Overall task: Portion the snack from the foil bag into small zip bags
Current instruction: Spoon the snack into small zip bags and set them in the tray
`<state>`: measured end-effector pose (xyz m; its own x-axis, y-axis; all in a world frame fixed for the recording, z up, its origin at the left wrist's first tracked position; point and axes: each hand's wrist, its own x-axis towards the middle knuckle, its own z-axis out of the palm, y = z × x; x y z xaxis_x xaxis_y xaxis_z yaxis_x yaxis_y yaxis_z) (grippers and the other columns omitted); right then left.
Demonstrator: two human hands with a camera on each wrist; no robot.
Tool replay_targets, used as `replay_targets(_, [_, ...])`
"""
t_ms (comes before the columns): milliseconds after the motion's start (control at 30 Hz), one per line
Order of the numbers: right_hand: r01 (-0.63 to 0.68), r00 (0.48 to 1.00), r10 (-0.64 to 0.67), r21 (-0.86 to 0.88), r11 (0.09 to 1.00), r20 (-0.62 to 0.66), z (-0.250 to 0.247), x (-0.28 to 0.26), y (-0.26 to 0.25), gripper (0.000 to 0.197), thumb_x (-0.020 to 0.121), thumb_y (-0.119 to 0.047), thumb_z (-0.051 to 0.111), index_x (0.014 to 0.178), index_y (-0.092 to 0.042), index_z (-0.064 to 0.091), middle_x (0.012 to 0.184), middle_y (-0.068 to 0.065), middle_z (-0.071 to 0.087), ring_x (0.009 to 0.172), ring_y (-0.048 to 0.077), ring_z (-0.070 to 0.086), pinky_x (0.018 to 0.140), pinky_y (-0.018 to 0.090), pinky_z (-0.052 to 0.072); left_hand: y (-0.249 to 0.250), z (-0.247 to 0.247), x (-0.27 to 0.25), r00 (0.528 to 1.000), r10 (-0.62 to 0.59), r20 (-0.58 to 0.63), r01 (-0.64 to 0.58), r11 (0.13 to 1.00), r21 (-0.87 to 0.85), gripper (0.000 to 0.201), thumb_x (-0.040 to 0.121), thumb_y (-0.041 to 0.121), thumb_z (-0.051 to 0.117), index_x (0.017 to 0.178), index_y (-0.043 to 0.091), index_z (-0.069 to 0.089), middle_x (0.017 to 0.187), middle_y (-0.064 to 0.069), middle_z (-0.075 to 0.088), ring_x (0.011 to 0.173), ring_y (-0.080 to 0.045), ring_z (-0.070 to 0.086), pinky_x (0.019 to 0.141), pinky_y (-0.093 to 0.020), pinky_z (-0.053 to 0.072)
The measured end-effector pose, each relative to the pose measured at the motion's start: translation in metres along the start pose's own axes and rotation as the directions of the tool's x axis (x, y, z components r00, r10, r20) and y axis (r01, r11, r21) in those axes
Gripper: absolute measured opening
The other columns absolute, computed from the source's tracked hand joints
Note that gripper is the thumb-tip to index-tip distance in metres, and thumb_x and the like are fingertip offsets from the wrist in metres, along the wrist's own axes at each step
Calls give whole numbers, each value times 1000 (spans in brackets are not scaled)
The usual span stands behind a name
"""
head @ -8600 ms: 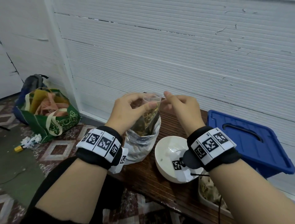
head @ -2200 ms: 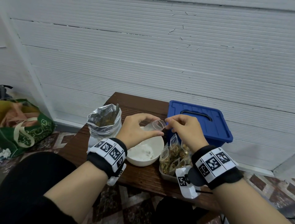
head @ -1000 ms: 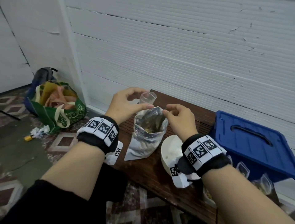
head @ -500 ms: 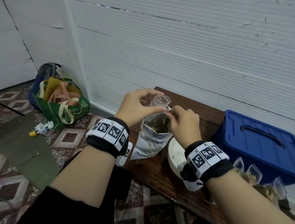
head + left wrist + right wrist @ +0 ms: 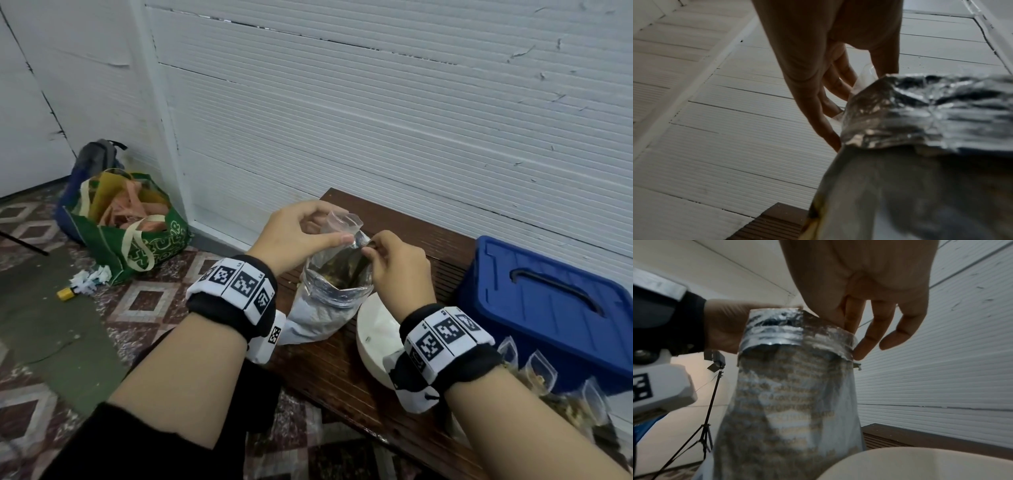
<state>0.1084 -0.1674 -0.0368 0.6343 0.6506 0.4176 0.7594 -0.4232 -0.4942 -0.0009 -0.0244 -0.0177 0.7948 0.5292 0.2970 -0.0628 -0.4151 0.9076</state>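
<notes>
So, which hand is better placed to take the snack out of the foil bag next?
The right hand, probably: its fingers are at the foil bag's open mouth, while the left hand holds the empty small bag above.

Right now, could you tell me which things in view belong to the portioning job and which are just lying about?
In use:
foil bag
empty zip bag, in left hand
spoon, in right hand
filled zip bags
white bowl

Lying about:
blue bin
green tote
backpack
</notes>
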Motion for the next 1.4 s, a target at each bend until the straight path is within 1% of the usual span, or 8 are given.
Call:
replay_targets(467, [-31, 992, 43, 98, 995, -120, -3, 15, 17, 7, 92, -10, 57, 90, -7, 62, 76, 10, 66, 73, 27, 61, 70, 42, 50, 3, 12, 17, 998, 5, 58, 0, 996, -86, 36, 74, 22, 80, 108, 24, 69, 105, 3, 70, 96, -6, 66, 87, -17, 51])
replay_targets(700, [-38, 992, 46, 71, 997, -117, -6, 20, 20, 9, 91, -16, 59, 88, -8, 64, 75, 8, 67, 74, 27, 62, 72, 43, 50, 6, 15, 30, 992, -19, 125, 20, 1000, -11, 36, 71, 26, 81, 105, 30, 68, 103, 10, 70, 93, -4, 65, 86, -21, 53])
replay_targets(833, [-33, 991, 34, 4, 999, -127, -7, 18, 22, 13, 91, -22, 61, 86, -11, 65, 71, 6, 62, 78, 26, 53, 75, 37, 39, 1, 19, 29, 992, 11, 128, -17, 999, 47, 38, 70, 30, 83, 105, 33, 69, 103, 12, 71, 92, -7, 65, 86, -25, 54])
replay_targets(933, [-25, 995, 16, -100, 995, -95, -4, 14, 21, 16, 90, -27, 61, 82, -13, 64, 71, 5, 60, 81, 25, 48, 72, 30, 20, -2, 20, 26, 993, 33, 112, -40, 997, 60, 40, 70, 30, 83, 108, 28, 70, 104, 13, 71, 95, -4, 65, 88, -25, 53])
replay_targets(1000, [-18, 999, 13, -112, 994, -45, -2, 13, 17, 16, 90, -27, 60, 81, -13, 62, 71, 4, 59, 81, 26, 48, 71, 30, 18, -3, 22, 25, 994, 27, 107, -32, 998, 51, 41, 70, 27, 83, 109, 24, 70, 102, 11, 71, 92, -3, 65, 87, -25, 54])
replay_targets(1133, [-58, 998, 58, -13, 998, -16, -1, 12, 9, 15, 90, -21, 60, 80, -10, 60, 69, 2, 56, 79, 26, 50, 74, 33, 29, -3, 24, 23, 995, 4, 102, -9, 999, 51, 41, 71, 26, 83, 109, 24, 69, 98, 6, 72, 88, -6, 66, 85, -28, 55])
replay_targets(1267, [-187, 978, 200, 177, 966, -58, -1, 9, 8, 17, 90, -18, 60, 76, -10, 56, 68, 4, 60, 73, 28, 58, 79, 45, 46, -3, 22, 20, 995, -12, 95, 9, 999, 30, 42, 71, 28, 83, 111, 26, 69, 98, 2, 72, 86, -5, 66, 85, -28, 56])
replay_targets(1400, [-321, 926, 367, 321, 891, -92, -10, 10, 6, 17, 93, -18, 57, 79, -9, 58, 68, -1, 57, 67, 18, 54, 70, 37, 48, 0, 22, 19, 996, -2, 85, 3, 1000, -6, 42, 71, 28, 82, 111, 27, 68, 99, 3, 72, 90, -9, 67, 86, -29, 56])
